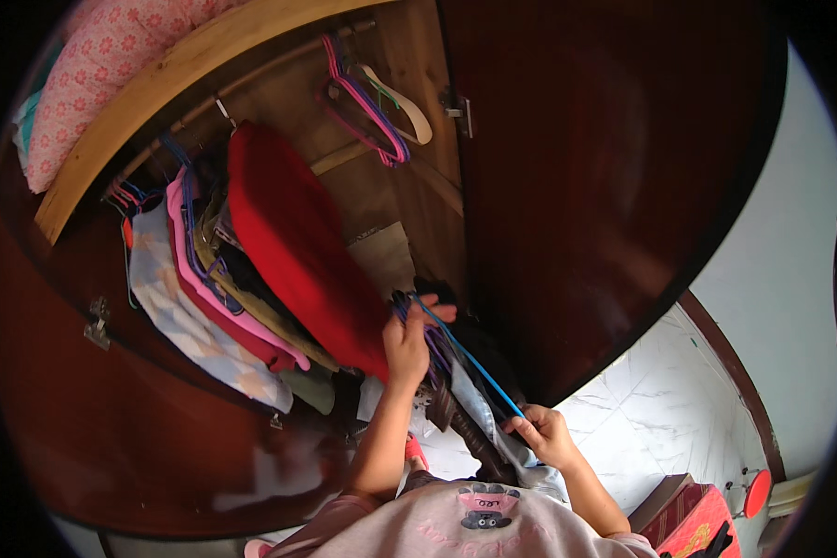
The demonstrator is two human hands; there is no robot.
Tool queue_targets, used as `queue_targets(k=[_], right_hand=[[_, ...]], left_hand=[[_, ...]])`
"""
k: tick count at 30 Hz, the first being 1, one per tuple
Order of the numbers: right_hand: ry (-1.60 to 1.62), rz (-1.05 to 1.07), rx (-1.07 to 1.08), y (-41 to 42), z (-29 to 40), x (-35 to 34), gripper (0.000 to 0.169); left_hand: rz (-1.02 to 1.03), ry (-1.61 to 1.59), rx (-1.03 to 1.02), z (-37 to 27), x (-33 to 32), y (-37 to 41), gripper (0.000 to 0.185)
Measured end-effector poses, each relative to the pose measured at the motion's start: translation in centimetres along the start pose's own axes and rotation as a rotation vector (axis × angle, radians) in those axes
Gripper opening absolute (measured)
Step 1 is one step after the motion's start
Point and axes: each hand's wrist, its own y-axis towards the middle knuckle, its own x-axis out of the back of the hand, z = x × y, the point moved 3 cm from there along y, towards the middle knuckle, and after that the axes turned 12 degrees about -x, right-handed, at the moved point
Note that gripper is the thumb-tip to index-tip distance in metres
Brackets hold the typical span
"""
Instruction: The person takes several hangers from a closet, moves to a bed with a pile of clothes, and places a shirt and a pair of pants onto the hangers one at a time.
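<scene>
My left hand is at the wardrobe opening, around the upper ends of several purple and blue hangers, with some fingers extended. From there a bright blue hanger slants down to my right hand, which pinches its lower end. Light blue denim and a dark brown garment hang below the hangers, between my forearms. A red garment hangs from the rail just left of my left hand. The hooks of the held hangers are partly hidden by my fingers.
Other clothes, including a checked fleece garment, hang on the wardrobe rail. Pink and purple hangers and a pale wooden hanger hang farther right. Open dark doors flank the opening. A red box stands lower right.
</scene>
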Motion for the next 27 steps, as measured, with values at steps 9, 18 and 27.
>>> queue_targets(k=[9,18,27], right_hand=[[0.236,-0.069,0.106,11.4,12.1,-8.3,0.032],[0.348,-0.163,0.430,25.9,25.4,-13.4,0.037],[0.163,-0.300,0.467,38.7,29.0,-13.3,0.032]], left_hand=[[0.096,-0.016,-0.207,-4.5,10.1,11.6,0.031],[0.119,0.032,-0.229,-5.1,18.0,14.9,0.027],[0.169,0.020,-0.215,-5.1,19.1,15.3,0.031]])
